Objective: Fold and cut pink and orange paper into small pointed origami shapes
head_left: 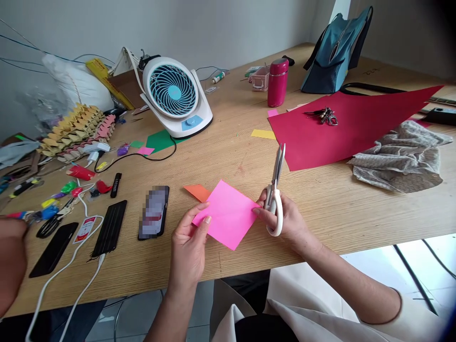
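Left hand [190,237], forearm upright, thumb uppermost: grip pinched on the pink paper [230,216] at its left corner. Right hand [290,221], forearm slanting from lower right: grip pinches the opposite corner and holds scissors [278,209], blades pointing away. Paper lies between both hands, over the surface [221,161].

The bare left hand [190,237] is held palm inward, thumb and fingertips brought together in a pinch, its forearm slanted up from the lower edge. The bare right hand [295,223] is curled, thumb pointed leftward, its forearm extended from a loose cream fabric sleeve [415,311]; its rear fingers seem bent, though partly hidden.
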Demonstrator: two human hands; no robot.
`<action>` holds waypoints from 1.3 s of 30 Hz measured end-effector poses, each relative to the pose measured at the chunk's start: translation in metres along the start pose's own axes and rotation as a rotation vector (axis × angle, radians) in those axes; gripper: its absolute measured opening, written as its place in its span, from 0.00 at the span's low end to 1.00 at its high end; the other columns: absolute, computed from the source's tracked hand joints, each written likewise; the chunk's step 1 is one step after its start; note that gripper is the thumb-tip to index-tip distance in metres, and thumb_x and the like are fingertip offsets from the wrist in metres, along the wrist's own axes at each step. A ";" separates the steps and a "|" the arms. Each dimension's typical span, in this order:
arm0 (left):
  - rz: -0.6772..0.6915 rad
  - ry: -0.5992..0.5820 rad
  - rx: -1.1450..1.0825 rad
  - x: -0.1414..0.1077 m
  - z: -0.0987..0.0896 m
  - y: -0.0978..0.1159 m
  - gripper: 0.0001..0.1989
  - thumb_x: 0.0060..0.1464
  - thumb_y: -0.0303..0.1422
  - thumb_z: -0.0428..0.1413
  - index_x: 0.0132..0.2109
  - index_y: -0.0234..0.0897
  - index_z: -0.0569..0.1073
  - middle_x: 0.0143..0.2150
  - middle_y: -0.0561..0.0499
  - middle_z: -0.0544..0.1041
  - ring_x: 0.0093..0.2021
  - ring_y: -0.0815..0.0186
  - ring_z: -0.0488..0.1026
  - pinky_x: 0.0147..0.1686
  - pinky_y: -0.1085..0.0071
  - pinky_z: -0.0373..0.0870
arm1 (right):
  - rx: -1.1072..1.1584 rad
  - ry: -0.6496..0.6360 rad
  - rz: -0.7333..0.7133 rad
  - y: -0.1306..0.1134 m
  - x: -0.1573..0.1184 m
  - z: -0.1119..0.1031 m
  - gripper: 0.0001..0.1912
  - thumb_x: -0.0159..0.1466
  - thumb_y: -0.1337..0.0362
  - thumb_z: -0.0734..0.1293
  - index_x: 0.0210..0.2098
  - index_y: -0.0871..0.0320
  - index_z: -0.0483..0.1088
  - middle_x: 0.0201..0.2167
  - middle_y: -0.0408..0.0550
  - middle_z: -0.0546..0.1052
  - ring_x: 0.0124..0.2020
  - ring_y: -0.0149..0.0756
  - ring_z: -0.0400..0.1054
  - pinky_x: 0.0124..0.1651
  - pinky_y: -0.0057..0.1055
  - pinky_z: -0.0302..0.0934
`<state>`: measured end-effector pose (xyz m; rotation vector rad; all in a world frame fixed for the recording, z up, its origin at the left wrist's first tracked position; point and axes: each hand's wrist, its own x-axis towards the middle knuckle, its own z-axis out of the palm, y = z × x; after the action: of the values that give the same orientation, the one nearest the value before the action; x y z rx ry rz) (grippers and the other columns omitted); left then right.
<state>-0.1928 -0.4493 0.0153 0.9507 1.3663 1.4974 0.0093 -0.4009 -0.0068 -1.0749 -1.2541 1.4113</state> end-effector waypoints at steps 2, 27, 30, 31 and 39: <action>0.087 -0.018 0.085 0.008 -0.009 0.007 0.20 0.51 0.32 0.67 0.51 0.43 0.75 0.47 0.50 0.79 0.44 0.68 0.76 0.42 0.76 0.72 | -0.020 -0.051 -0.030 0.003 0.001 -0.002 0.13 0.58 0.60 0.72 0.35 0.55 0.65 0.27 0.40 0.68 0.25 0.29 0.59 0.28 0.29 0.54; -0.216 -0.148 0.163 0.012 -0.008 0.007 0.16 0.48 0.43 0.67 0.30 0.34 0.77 0.26 0.54 0.74 0.26 0.72 0.66 0.26 0.77 0.62 | -0.037 -0.111 -0.052 0.006 0.002 -0.001 0.14 0.56 0.60 0.74 0.35 0.55 0.66 0.32 0.43 0.71 0.30 0.32 0.64 0.33 0.30 0.61; -0.232 -0.137 0.126 0.010 -0.006 0.007 0.15 0.47 0.42 0.68 0.30 0.34 0.78 0.27 0.53 0.76 0.26 0.71 0.68 0.26 0.77 0.64 | -0.001 -0.109 -0.057 0.007 0.003 -0.001 0.14 0.56 0.62 0.74 0.36 0.55 0.66 0.33 0.43 0.71 0.31 0.32 0.65 0.33 0.30 0.61; -0.236 -0.132 0.117 0.009 -0.005 0.007 0.15 0.47 0.42 0.68 0.31 0.34 0.79 0.27 0.53 0.77 0.27 0.71 0.69 0.26 0.76 0.65 | 0.008 -0.108 -0.058 0.007 0.003 -0.001 0.14 0.56 0.62 0.74 0.36 0.55 0.66 0.33 0.42 0.71 0.31 0.32 0.65 0.33 0.30 0.61; -0.250 -0.151 0.111 0.010 -0.002 0.005 0.16 0.45 0.41 0.70 0.37 0.34 0.81 0.31 0.51 0.80 0.31 0.68 0.72 0.31 0.75 0.69 | 0.020 -0.048 0.000 0.002 0.003 0.000 0.14 0.55 0.62 0.73 0.36 0.55 0.65 0.28 0.38 0.68 0.25 0.28 0.59 0.27 0.28 0.55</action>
<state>-0.1989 -0.4408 0.0195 0.9049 1.4121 1.1506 0.0088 -0.3980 -0.0088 -1.0329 -1.2720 1.4538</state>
